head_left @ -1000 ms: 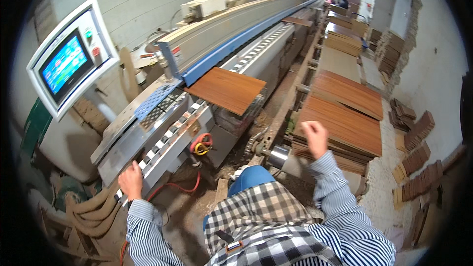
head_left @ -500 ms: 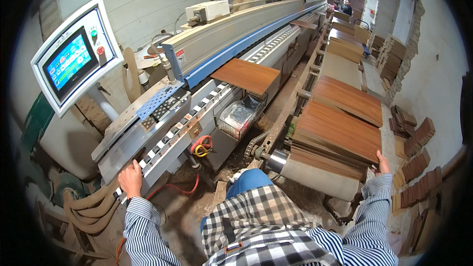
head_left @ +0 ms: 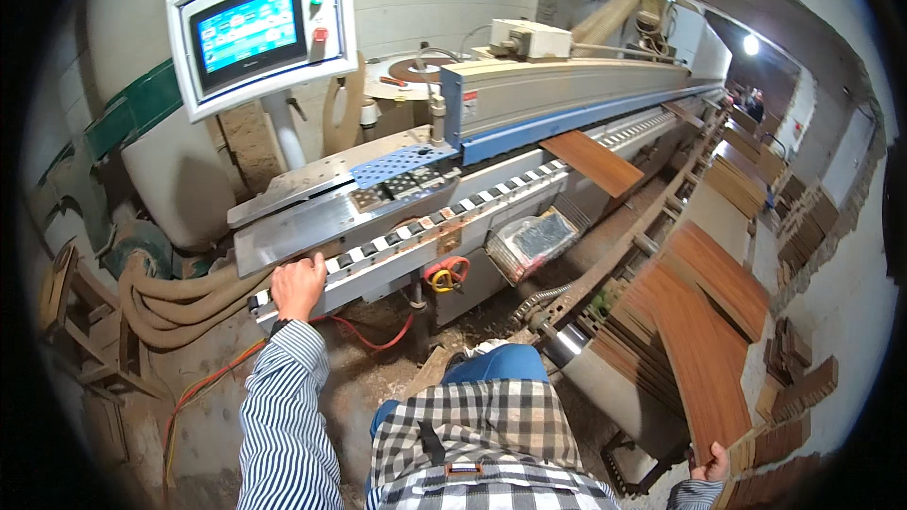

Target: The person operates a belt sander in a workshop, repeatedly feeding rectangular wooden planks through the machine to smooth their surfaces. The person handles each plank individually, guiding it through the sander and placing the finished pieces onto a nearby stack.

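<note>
Head view, seen from my remote station. My left hand (head_left: 299, 288) lies on the near end of the roller rail (head_left: 416, 229), fingers side by side; whether they clamp it I cannot tell. My right hand (head_left: 710, 462), at the lower right, has thumb and fingers closed on the near end of a wood-grained panel (head_left: 704, 359). This panel lies askew over the stack (head_left: 628, 359) on the right, its far part over the boards and its near end reaching toward me. A second brown panel (head_left: 593, 162) juts from beneath the machine's blue strip (head_left: 567, 130), above and beyond a wire basket (head_left: 515, 260). A lit control screen (head_left: 248, 30) stands at upper left.
</note>
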A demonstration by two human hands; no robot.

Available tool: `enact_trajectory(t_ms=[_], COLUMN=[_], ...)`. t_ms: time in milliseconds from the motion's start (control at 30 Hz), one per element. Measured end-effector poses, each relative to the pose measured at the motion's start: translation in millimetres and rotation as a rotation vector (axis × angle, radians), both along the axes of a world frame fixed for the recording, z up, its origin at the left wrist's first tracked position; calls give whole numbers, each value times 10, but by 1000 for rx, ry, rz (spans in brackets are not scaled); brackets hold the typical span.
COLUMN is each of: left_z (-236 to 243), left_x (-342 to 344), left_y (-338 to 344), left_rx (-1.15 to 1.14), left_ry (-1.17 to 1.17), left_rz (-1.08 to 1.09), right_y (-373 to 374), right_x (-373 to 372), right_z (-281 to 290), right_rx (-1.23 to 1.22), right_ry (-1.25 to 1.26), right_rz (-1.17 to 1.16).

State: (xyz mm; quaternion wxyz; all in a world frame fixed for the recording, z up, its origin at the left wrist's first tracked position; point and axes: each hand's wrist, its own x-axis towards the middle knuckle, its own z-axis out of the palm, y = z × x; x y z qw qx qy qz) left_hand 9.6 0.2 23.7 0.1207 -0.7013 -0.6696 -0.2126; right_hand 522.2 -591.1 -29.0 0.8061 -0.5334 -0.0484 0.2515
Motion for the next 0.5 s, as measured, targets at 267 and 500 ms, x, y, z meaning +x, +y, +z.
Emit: enact_trajectory(t_ms=[267,500], left_z=[11,16], left_x=[-50,-29], left_y=[-27,-17], left_rx=[-2,7], left_ry=[3,-2], left_rz=[10,-3], right_y=[1688,3543], right_x=[-413,-1263], right_z=[202,119], right_rx=[255,193], right_ry=[-23,181], right_rz=[512,929])
